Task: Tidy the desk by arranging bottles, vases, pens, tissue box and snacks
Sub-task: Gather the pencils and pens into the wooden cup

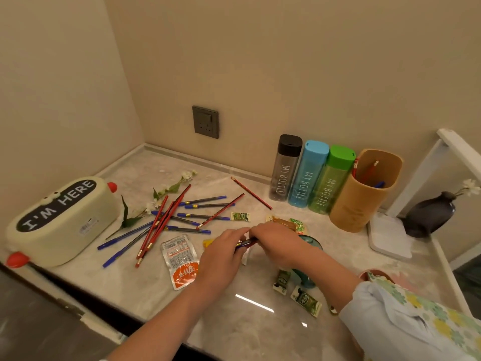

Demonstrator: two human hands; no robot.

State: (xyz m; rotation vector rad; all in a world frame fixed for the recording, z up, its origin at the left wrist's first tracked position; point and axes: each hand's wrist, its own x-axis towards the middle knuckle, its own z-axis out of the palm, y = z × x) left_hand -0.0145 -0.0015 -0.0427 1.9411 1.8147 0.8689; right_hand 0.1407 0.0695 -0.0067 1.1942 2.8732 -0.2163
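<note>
Both hands meet mid-desk: left hand [223,252] and right hand [276,239] pinch 1 pen [246,243] between closed fingers; bare marble desk [234,321] lies nearer.

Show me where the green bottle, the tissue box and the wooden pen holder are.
green bottle [328,183]: head view, on its label side.
tissue box [62,222]: head view, on its cream front wall.
wooden pen holder [356,204]: head view, on its outer wall.

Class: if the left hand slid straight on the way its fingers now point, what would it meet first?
Probably the right hand, which already meets the left hand over a pen; beyond lie snack packets. Depth is uncertain.
</note>
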